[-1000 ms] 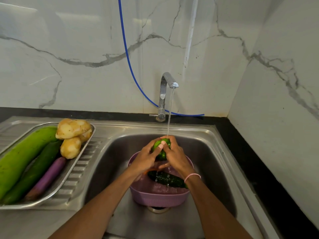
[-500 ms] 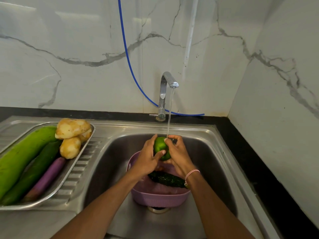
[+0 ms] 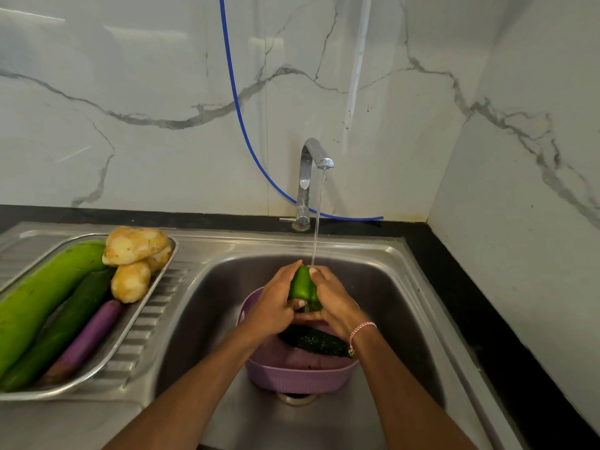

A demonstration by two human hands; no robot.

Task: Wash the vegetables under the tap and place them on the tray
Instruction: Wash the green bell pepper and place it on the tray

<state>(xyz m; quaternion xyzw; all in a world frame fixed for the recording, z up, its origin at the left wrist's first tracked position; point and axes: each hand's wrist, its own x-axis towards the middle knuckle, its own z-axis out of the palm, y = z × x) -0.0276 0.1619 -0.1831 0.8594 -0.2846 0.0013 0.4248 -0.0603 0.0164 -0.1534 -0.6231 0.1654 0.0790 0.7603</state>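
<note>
- Pepper (image 3: pixel 303 287), green, is held upright directly below the tap (image 3: pixel 308 177). The water stream (image 3: pixel 316 228) lands at its top, by the right fingertips.
- Left hand (image 3: pixel 272 306) has its fingers curled round one side and the right hand (image 3: pixel 334 303) grips the other. Only a middle strip of the pepper shows between them.
- Basket (image 3: pixel 292 375), purple, sits lower, under both hands, which hide its far rim. A dark bumpy cucumber (image 3: pixel 315 342) lies in it, one end behind the right wrist.
- Tray (image 3: pixel 139 316) lies well left of the tap and holds a pale gourd (image 3: pixel 42 293), a darker long vegetable (image 3: pixel 65 326), an eggplant (image 3: pixel 87 339) and potatoes (image 3: pixel 136 245). The gourd is cut off at the edge of view. The potato count is unclear because one is mostly hidden.
</note>
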